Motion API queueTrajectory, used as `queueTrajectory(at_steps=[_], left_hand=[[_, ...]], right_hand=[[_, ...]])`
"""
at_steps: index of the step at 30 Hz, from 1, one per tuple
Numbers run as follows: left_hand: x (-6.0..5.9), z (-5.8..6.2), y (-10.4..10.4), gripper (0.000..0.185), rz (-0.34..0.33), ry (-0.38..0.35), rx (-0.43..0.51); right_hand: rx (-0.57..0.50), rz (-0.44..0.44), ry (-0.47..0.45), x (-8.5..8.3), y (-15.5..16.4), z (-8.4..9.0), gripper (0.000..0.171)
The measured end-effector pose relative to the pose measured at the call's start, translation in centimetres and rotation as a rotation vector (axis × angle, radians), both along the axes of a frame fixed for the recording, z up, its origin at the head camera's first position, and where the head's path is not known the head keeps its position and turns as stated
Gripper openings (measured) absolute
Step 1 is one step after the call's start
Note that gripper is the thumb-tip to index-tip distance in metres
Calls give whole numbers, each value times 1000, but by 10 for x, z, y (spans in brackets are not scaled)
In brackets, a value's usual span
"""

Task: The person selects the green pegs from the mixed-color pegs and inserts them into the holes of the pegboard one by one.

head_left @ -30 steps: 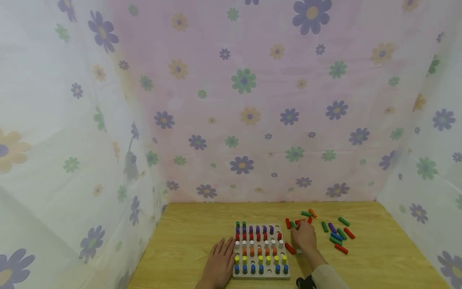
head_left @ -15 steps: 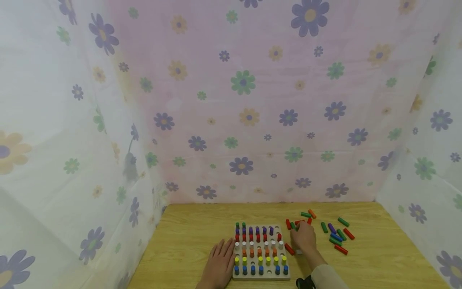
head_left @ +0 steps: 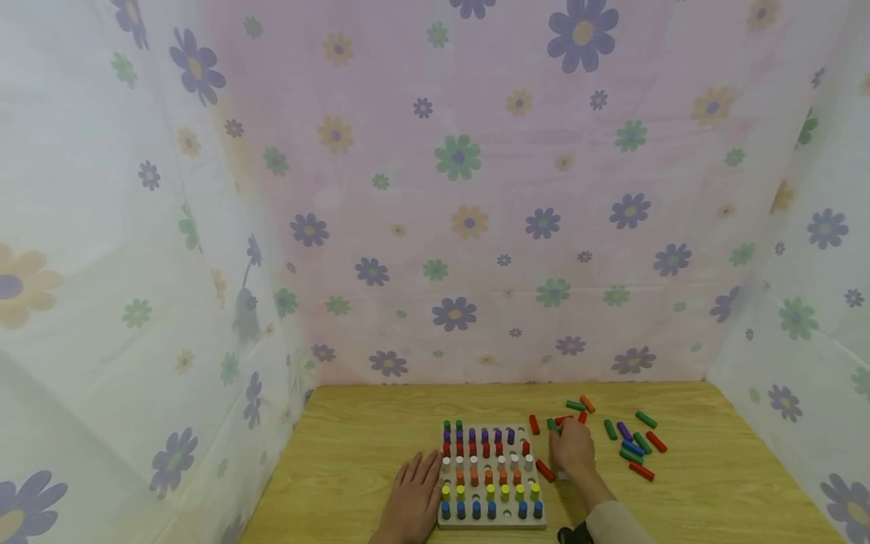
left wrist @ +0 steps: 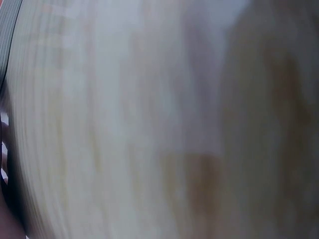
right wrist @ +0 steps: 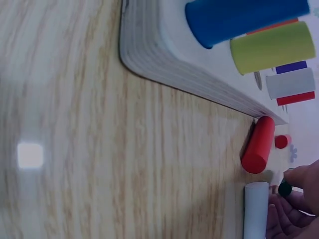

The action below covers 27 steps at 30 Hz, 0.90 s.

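A wooden pegboard stands on the table with rows of blue, yellow, orange, white, red, purple and green pegs upright in its holes. My left hand lies flat on the table, fingers straight, along the board's left edge. To the right of the board my right hand pinches a green peg between thumb and finger, low over the table. A red peg lies between that hand and the board. Beside the curled fingers lies a white peg, partly hidden under the hand in the head view.
More loose pegs lie at the right: a red peg near the board's back corner, an orange peg at the back, a purple peg and a blue peg among several others. A flowered cloth walls the table.
The red peg by the board's back right corner has shifted left toward the board. My right hand has barely moved; the left stays in place.
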<state>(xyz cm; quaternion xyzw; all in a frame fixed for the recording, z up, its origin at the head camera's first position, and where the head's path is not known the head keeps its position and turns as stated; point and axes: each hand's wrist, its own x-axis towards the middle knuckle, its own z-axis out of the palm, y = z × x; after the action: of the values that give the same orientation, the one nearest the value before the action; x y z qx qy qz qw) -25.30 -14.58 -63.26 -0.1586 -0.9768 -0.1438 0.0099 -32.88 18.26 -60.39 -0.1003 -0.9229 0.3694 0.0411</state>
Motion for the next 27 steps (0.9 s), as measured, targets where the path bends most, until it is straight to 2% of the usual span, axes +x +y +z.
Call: queueTrajectory(at_steps=[3, 10, 16, 27], left_hand=[[0, 0, 0, 59, 0, -5, -1], [-1, -9, -2, 58, -10, 67, 11], [-3, -10, -1, 60, 0, 26, -1], [-2, -9, 0, 59, 5, 35, 0]], right_hand=[[-25, 10, 14, 3, -1, 2, 21], [-80, 13, 35, 11, 1, 13, 19], [-67, 17, 101, 11, 9, 20, 20], [-205, 58, 150, 21, 19, 32, 22]])
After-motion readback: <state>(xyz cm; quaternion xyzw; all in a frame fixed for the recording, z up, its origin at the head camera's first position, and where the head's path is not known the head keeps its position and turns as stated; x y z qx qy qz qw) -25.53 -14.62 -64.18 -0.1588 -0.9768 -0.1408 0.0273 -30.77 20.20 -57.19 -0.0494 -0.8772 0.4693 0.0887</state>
